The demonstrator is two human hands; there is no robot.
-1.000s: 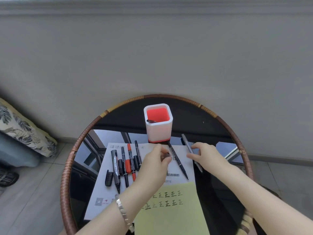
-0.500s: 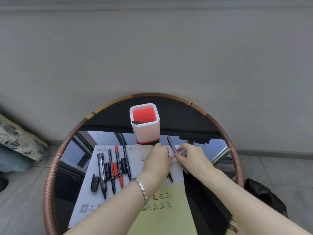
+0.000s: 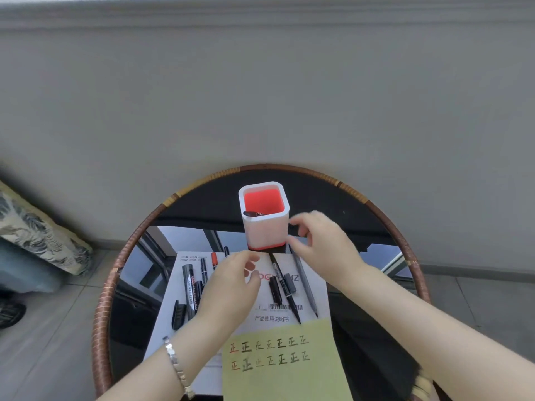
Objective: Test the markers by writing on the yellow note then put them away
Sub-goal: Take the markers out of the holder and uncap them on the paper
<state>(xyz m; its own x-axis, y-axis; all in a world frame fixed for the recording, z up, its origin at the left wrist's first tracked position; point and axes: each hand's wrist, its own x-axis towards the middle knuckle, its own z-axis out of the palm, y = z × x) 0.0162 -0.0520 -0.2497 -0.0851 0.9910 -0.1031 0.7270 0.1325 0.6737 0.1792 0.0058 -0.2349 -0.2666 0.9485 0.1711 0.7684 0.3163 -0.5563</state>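
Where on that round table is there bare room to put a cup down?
Bare glass lies between the holder and the far rim, and left of the white sheet up to the rim. The sheet is crowded with markers, the left hand and the right hand; the note fills the near edge.

Glass table (image 3: pixel 333 204) (rattan rim), patterned cushion (image 3: pixel 37 230).

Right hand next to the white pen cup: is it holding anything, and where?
Cannot tell. The right hand curls its thumb and forefinger beside the right wall of the pen cup, with a small dark shape between them, too blurred to identify.
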